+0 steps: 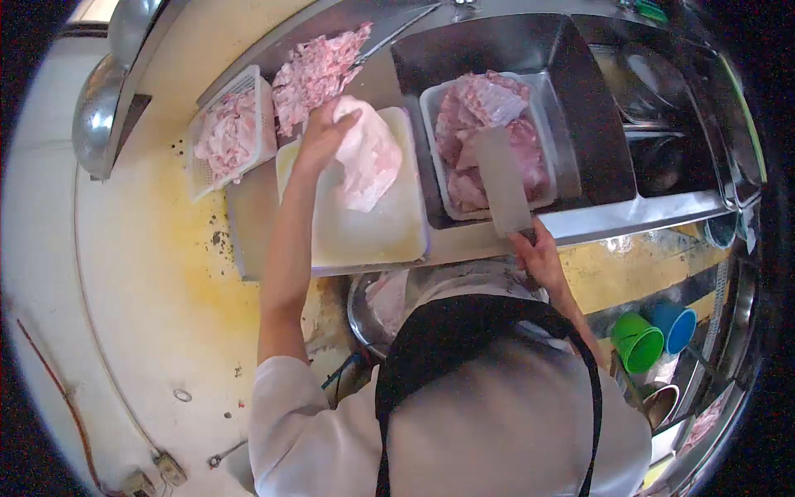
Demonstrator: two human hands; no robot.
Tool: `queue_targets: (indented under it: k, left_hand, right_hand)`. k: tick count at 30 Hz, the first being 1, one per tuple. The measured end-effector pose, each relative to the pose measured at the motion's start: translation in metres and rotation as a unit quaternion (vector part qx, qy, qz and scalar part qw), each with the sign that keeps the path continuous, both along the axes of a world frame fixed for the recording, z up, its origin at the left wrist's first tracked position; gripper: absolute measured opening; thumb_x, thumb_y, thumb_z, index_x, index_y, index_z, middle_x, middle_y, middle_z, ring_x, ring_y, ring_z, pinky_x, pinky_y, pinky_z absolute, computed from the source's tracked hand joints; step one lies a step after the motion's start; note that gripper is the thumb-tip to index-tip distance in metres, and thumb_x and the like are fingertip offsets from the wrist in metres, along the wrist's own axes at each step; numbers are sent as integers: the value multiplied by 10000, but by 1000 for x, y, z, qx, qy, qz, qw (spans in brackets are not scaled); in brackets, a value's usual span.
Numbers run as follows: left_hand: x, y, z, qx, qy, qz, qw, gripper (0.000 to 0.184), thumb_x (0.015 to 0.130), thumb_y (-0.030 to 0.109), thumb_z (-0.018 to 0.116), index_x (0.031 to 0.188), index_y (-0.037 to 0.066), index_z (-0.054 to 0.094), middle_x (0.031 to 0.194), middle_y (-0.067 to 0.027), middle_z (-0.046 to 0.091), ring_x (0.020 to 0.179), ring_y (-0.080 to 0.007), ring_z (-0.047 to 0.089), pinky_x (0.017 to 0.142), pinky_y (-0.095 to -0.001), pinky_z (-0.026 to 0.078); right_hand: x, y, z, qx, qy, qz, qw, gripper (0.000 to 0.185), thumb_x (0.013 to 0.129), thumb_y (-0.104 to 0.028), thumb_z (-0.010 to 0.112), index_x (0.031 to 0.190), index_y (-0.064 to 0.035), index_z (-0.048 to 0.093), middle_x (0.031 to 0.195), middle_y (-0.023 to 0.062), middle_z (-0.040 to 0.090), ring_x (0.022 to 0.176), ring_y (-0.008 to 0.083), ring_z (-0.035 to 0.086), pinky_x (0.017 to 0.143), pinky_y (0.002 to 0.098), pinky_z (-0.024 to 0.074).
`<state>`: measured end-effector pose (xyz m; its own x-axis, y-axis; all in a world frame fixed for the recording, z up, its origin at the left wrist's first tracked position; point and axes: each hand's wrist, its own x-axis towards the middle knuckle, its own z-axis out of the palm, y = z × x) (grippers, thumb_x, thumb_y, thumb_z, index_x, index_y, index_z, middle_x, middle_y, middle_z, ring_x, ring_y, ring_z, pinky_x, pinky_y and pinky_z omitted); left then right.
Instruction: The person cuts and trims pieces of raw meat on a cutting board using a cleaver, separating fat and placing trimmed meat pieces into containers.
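Observation:
My left hand (pixel 325 132) grips the upper left edge of a pale pink slab of raw meat (pixel 370 157), which hangs down over the white cutting board (pixel 364 240). In my right hand (pixel 538 255) is the handle of a cleaver (pixel 502 182). Its broad blade points away from me, over a white tub (pixel 455 211) of raw meat pieces (pixel 489 103) standing in the steel sink. A heap of meat scraps (pixel 319 74) lies on the counter just beyond my left hand.
A white perforated basket (pixel 263 108) of trimmings stands left of the board. Behind the scraps lies a long thin metal tool (pixel 397 33). Below the counter is a metal bowl (pixel 358 311) with meat. Green (pixel 638 344) and blue (pixel 672 327) buckets stand at lower right.

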<state>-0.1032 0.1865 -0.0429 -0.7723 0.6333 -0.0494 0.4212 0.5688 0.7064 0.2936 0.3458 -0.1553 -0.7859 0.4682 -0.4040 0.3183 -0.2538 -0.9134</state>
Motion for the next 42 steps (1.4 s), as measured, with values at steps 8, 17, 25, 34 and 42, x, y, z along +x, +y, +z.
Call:
queue_targets:
  k: [8, 17, 25, 34, 42]
  left_hand:
    - [42, -60, 95, 283, -52, 190, 939, 336, 839, 137, 706, 1091, -18, 546, 914, -102, 648, 752, -148, 627, 610, -271, 509]
    - [63, -121, -126, -64, 327, 39, 942, 396, 839, 119, 614, 1185, -47, 518, 1209, -279, 549, 1150, -459, 491, 984, -528, 396]
    - [78, -76, -156, -55, 291, 86, 951, 656, 877, 148, 542, 1461, -28, 300, 1501, -253, 322, 1367, -460, 313, 1102, -566, 274]
    - [128, -74, -157, -104, 271, 76, 954, 691, 913, 271, 503, 1490, -23, 261, 1568, -217, 225, 1441, -450, 177, 1123, -645, 122]
    - [130, -71, -158, -146, 256, 82, 952, 667, 950, 303, 477, 1469, -62, 272, 1553, -229, 247, 1446, -452, 157, 1126, -647, 97]
  right_hand:
    - [-44, 4, -6, -1, -18, 42, 999, 279, 931, -260, 615, 1088, -43, 539, 595, 1, 485, 464, 87, 453, 436, 269, 380]
    - [-75, -10, 4, 32, -26, 189, 981, 411, 922, -268, 631, 1246, -38, 524, 671, 19, 537, 486, 107, 493, 450, 284, 410]
    - [-129, 9, 13, 194, -59, 330, 922, 402, 912, -212, 628, 1253, -22, 533, 808, 60, 620, 590, 116, 554, 517, 297, 463]
    - [-209, 5, -33, 312, 147, 353, 870, 352, 872, -191, 614, 1146, 26, 568, 871, 147, 651, 686, 225, 623, 661, 408, 500]
    - [-251, -18, -5, 174, 11, 375, 910, 319, 880, -222, 620, 1073, 26, 559, 720, 84, 594, 527, 148, 552, 465, 320, 447]
